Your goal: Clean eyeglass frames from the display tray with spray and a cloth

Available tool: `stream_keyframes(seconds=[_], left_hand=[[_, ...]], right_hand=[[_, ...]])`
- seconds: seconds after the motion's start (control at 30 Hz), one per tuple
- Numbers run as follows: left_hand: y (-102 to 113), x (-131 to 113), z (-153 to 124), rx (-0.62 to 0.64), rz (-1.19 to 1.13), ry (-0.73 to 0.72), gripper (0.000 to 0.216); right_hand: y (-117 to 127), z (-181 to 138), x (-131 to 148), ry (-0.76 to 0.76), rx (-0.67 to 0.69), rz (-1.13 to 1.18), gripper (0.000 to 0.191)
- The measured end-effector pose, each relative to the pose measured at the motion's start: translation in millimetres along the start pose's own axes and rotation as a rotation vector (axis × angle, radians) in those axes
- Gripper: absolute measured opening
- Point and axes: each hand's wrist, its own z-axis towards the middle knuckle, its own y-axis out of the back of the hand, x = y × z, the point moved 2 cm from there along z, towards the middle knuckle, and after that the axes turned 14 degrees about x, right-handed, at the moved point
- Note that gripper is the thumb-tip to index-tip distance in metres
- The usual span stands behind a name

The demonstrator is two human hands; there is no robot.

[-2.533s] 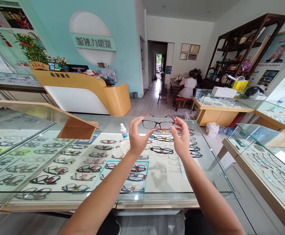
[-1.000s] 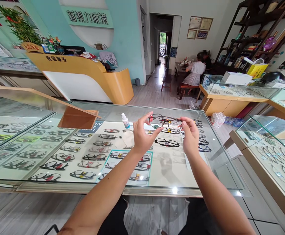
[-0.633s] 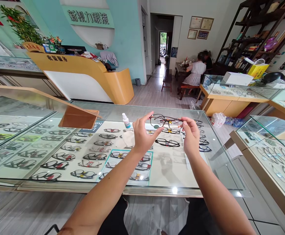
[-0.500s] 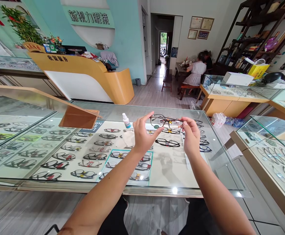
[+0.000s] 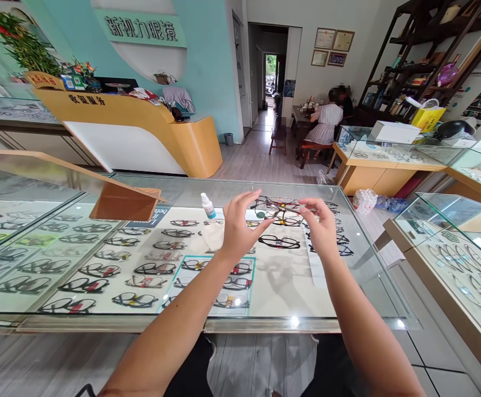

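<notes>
Your slim-fingered left hand [image 5: 240,227] and right hand [image 5: 322,227] are bare, and so are the long forearms [image 5: 358,314] behind them, tapering to narrow wrists [image 5: 226,258]; a small dark round mole [image 5: 177,305] marks the left forearm. Below, you wear plain black cloth legwear [image 5: 193,364], its cut unclear.

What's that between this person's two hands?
A thin, dark-framed pair of glasses spans the gap between the left hand and right hand, as the head view shows. Other frames lie below.

Smooth eyeglass frame [image 5: 280,208], perhaps plastic
</notes>
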Motion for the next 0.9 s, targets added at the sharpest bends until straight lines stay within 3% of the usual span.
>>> stream_keyframes(seconds=[0.1,0.2,0.5,0.7,0.9], left_hand=[[-1.6,-1.8,0.1,0.046,0.039,-0.085,0.064],[-2.8,-3.2,-0.2,0.102,0.060,-0.137,0.059],[-2.4,-2.7,-0.2,0.136,0.051,-0.156,0.061],[-0.4,-2.6,0.1,0.070,0.103,-0.204,0.059],[-0.1,0.5,0.0,0.141,0.096,-0.150,0.060]], right_hand=[[-2.2,-1.4,4.3,0.146,0.099,-0.228,0.010],[-7.0,-2.5,1.9,0.191,0.185,-0.294,0.008],[-8.0,-0.9,-0.9,0.171,0.285,-0.245,0.010],[-5.3,-0.1,-4.5,0.086,0.309,-0.224,0.007],[-3.8,-0.4,-4.7,0.069,0.343,-0.239,0.009]])
